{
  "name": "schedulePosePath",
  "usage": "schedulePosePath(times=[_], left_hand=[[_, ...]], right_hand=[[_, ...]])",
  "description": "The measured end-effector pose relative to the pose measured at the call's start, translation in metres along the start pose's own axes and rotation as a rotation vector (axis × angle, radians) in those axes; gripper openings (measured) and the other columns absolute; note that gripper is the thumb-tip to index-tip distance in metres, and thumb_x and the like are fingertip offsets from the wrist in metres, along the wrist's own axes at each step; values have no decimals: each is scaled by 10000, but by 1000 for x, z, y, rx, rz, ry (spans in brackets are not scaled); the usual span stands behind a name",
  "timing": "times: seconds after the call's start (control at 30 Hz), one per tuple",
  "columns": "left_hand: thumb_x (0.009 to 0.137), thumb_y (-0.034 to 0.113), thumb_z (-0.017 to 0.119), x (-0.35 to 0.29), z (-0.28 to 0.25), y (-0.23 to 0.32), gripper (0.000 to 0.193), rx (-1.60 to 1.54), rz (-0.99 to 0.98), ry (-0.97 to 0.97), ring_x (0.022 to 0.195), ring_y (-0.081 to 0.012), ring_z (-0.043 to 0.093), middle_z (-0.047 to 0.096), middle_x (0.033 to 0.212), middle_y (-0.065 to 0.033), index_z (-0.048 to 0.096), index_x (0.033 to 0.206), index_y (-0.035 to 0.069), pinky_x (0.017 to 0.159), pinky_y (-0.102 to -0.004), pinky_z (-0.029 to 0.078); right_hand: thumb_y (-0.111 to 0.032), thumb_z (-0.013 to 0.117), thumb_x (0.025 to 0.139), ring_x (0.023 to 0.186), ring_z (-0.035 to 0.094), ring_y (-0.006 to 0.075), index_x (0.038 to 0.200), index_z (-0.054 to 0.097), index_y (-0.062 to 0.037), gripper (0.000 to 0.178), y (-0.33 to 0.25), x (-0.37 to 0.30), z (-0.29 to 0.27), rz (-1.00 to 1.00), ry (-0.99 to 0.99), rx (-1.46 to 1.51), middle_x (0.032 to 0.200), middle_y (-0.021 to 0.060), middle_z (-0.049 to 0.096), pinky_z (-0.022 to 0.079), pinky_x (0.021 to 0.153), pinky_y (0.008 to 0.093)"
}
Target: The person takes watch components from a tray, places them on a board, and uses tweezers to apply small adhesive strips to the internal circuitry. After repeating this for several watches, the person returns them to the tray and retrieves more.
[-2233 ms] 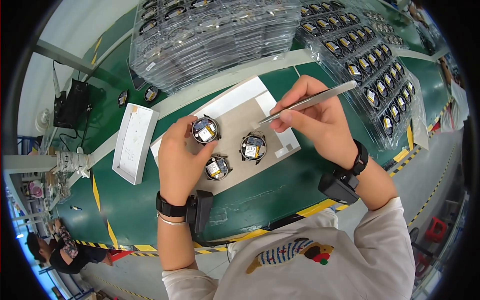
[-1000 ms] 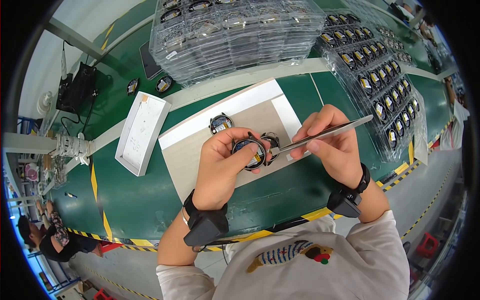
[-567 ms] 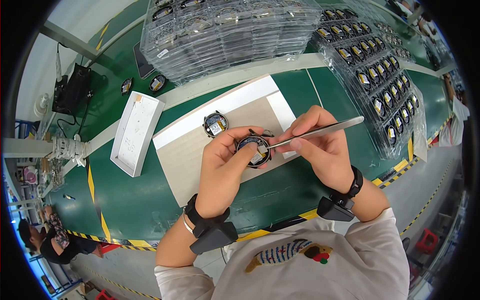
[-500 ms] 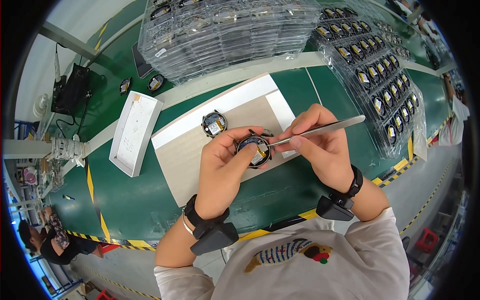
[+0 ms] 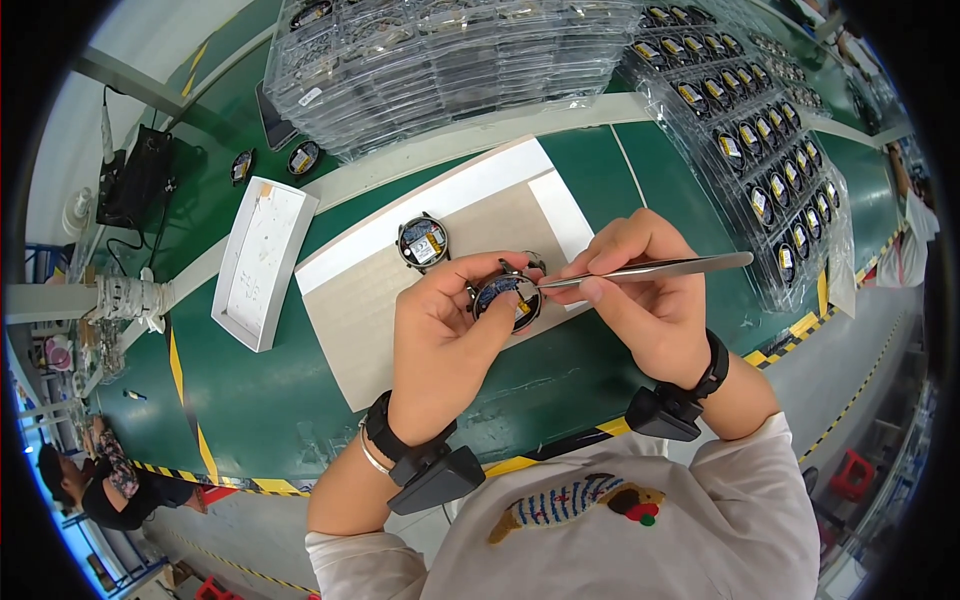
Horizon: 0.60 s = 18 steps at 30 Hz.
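Observation:
Round and dark-rimmed, an opened smartwatch body [image 5: 524,310] sits in my left hand [image 5: 445,325], with the thumb laid over its inner parts. A yellow piece and a circuit board show inside it. My right hand [image 5: 645,300] is closed on metal tweezers [image 5: 690,266], whose tips reach the watch's right upper edge. Whether the tips grip anything is too small to tell. Behind the left hand a second opened watch body [image 5: 423,243] lies on the grey-brown cardboard sheet [image 5: 350,330]. Partly hidden by my fingers, another dark part [image 5: 536,262] lies just beyond the held watch.
Left of the cardboard stands a shallow white box [image 5: 262,265]. Clear plastic trays [image 5: 450,75] are stacked high at the back. A tray with several watch bodies [image 5: 765,170] lies at the right. Two more watch bodies [image 5: 303,157] rest back left. A person [image 5: 110,475] sits far left.
The tweezers have swung to a flatter angle, their rear end moving lower and to the right. The held watch has tilted slightly in my left hand. Both hands keep their grips.

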State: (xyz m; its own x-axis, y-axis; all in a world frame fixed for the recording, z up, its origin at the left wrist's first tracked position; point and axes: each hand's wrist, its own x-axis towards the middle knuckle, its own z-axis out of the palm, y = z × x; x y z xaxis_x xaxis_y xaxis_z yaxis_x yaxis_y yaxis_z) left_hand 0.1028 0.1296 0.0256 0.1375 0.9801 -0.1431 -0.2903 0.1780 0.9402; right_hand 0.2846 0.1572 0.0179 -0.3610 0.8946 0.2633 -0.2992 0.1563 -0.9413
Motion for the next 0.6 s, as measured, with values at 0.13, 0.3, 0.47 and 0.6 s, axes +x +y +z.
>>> schedulePosePath(times=[0.13, 0.3, 0.47, 0.6], left_hand=[[856, -77, 492, 1, 0, -1, 245, 34, 33, 0, 902, -115, 595, 619, 1012, -111, 542, 1096, -62, 779, -244, 517], [855, -77, 492, 0, 0, 0, 243, 49, 14, 0, 912, -115, 594, 622, 1011, -111, 545, 1092, -59, 781, -237, 511], [856, -78, 491, 0, 2, -1, 236, 52, 23, 12, 904, -112, 595, 625, 1003, -109, 549, 1084, -55, 754, -233, 517], [855, -64, 503, 0, 3, 2, 212, 81, 0, 25, 867, -108, 601, 631, 964, -100, 557, 1060, -48, 725, -229, 519]], right_hand=[[70, 513, 852, 893, 623, 162, 918, 472, 21, 92, 0, 0, 1, 11, 10, 33, 912, 106, 568, 533, 813, 288], [75, 520, 846, 890, 615, 125, 912, 483, 27, 90, -1, 0, 1, 13, 19, 43, 910, 92, 577, 522, 811, 261], [70, 520, 845, 885, 614, 122, 911, 485, 22, 88, -2, 0, 0, 18, 13, 12, 915, 91, 578, 524, 807, 259], [75, 510, 842, 860, 635, 215, 911, 472, 15, 99, -3, -3, -1, 8, -14, -53, 913, 135, 548, 550, 798, 338]])
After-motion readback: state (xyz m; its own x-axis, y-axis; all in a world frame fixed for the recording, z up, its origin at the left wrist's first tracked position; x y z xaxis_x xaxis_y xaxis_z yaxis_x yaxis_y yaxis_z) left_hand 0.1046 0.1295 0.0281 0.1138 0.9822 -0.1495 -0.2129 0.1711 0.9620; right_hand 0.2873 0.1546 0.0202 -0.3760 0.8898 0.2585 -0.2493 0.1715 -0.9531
